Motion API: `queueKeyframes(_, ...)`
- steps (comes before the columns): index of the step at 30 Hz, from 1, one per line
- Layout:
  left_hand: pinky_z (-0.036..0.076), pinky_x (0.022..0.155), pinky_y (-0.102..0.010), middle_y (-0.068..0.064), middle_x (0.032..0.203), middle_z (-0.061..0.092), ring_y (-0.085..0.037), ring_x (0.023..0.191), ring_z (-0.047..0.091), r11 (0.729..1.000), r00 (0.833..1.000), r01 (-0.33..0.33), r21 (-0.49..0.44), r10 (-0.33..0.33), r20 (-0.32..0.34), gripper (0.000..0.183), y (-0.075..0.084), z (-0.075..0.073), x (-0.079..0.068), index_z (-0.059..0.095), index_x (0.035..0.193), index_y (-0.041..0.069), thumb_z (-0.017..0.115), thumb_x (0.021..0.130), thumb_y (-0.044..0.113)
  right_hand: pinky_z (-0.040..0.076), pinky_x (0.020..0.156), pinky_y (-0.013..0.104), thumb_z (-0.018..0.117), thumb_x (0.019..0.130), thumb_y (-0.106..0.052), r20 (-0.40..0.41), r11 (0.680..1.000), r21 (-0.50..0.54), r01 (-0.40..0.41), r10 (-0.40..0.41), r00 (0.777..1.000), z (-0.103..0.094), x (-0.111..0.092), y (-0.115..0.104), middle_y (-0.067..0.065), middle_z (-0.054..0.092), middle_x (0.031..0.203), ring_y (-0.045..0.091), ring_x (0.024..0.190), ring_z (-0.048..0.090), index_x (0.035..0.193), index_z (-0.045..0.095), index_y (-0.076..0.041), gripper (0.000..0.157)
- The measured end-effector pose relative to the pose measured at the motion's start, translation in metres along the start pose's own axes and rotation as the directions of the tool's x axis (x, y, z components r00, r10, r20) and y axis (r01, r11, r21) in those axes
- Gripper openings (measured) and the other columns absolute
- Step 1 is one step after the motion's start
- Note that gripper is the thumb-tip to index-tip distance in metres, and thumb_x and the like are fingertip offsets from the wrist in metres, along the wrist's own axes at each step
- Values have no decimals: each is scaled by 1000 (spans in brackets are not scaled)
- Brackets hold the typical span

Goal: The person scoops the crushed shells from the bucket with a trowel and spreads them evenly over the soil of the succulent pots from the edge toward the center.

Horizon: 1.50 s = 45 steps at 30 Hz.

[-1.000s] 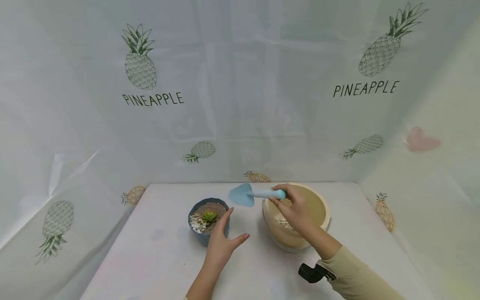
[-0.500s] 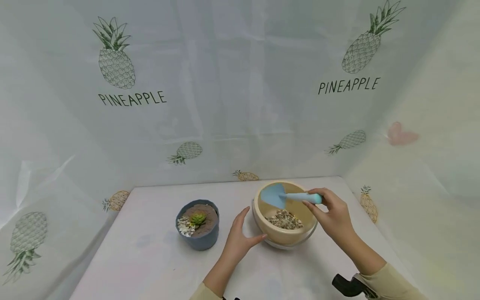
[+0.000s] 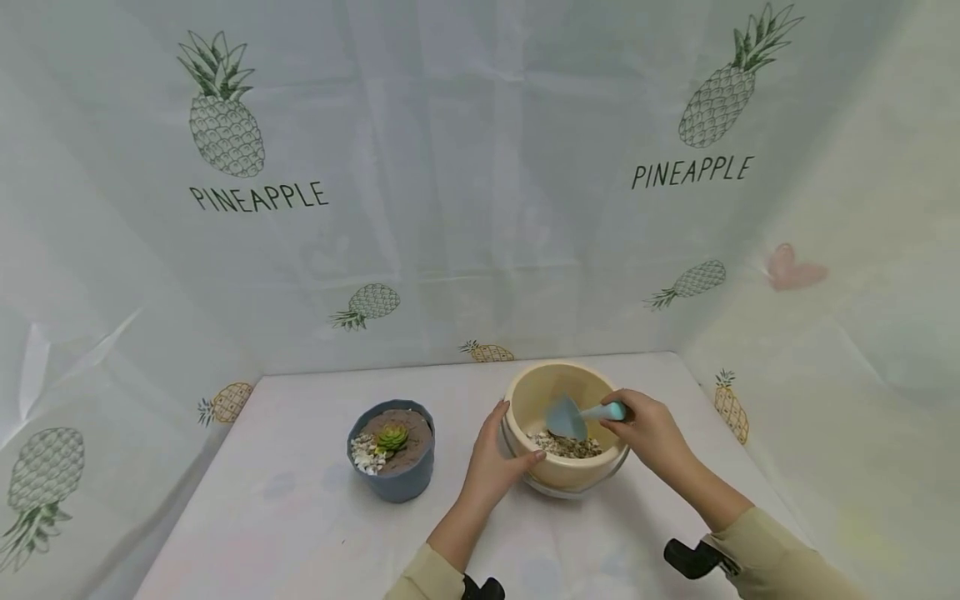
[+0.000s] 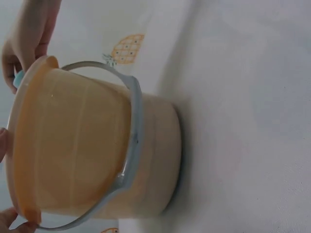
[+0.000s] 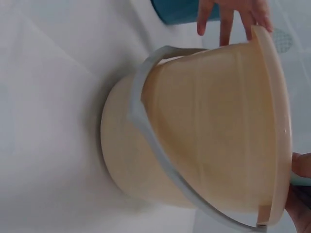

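"Toward the left of the worktop (image 3: 247,500), what stands there?"

"A blue pot (image 3: 408,483), upright, with a green succulent (image 3: 392,436) set in brown soil (image 3: 412,450) and white stones (image 3: 367,455) along its near-left side. Neither of the hands touches it."

"Next along?"

"The left hand (image 3: 491,467), spread wide, thumb well apart from fingers, touching the left side of the cream bucket (image 3: 566,475) at its rim. From the left wrist, you also see a grey handle (image 4: 136,141) hanging round the outside."

"Is it steadying the bucket?"

"I'd judge so. Light contact should do, with firmer thumb pressure whenever the tool pushes."

"And inside?"

"Speckled gravel (image 3: 577,448) lies low, toward the near side. The pale blue trowel (image 3: 567,418) reaches down into it, blade tilted, tip at the gravel; how deep, I can't tell."

"Who has the trowel?"

"The right hand (image 3: 651,432), furthest right, its fingers narrowed round the grip's end, over the rim."

"How would you scoop well from there?"

"Slide the blade in low, under the gravel, instead of skimming the top. Level it before lifting, or stones will probably roll off. Holding so near the end gives little control against twisting, so a hold closer to the blade might help."
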<state>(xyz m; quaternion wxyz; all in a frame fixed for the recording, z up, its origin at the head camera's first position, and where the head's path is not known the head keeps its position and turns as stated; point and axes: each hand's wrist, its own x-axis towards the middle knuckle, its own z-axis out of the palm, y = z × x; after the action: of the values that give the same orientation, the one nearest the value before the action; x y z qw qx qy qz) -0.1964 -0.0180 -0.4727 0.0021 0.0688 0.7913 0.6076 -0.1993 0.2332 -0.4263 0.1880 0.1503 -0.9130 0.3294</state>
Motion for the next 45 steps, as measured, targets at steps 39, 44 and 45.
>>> queueKeyframes(39,19,110,-63,-5,159,26,-37,144,20,999,999,39,-15,-39,-3,99,-4,1,2,34,152,24,89,70,31,49,62,26,80,75,3,430,991,133,20,-75,900,-3,37,17,-4,68,83,12,72,56,86,66,-10,22)
queueKeyframes(44,20,111,-61,-3,158,26,-35,144,20,998,999,47,-30,-47,0,100,-4,2,1,35,152,25,89,69,32,49,63,27,82,76,-3,427,991,119,-64,7,904,-3,40,17,-2,67,84,14,74,57,88,66,-8,21)
queueKeyframes(45,20,111,-61,-3,158,27,-35,144,20,999,999,44,-30,-44,-2,100,-3,3,1,35,152,25,89,69,32,49,63,27,83,76,-4,422,989,119,-91,32,906,-3,40,17,-1,67,84,14,74,57,89,66,-8,22)
